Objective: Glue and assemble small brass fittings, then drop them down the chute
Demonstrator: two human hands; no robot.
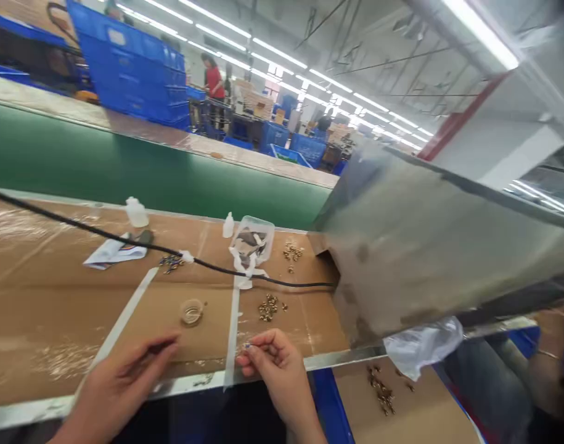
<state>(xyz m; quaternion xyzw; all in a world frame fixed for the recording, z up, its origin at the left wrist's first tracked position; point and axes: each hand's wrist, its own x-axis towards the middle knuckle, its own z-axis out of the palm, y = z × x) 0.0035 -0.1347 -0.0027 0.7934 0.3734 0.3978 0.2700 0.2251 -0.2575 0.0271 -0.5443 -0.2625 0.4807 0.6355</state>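
Observation:
My left hand lies near the front edge of the cardboard-covered bench, fingers closed round a thin dark tool that I cannot make out. My right hand is pinched on a tiny metal part at its fingertips. A pile of small brass parts lies just beyond the right hand. A small clear round lid sits between and beyond the two hands.
A black cable crosses the bench. Two white squeeze bottles, a clear plastic tub, more brass parts and a folded paper lie farther back. A grey metal housing stands at right, a green conveyor behind. A person in red stands far off.

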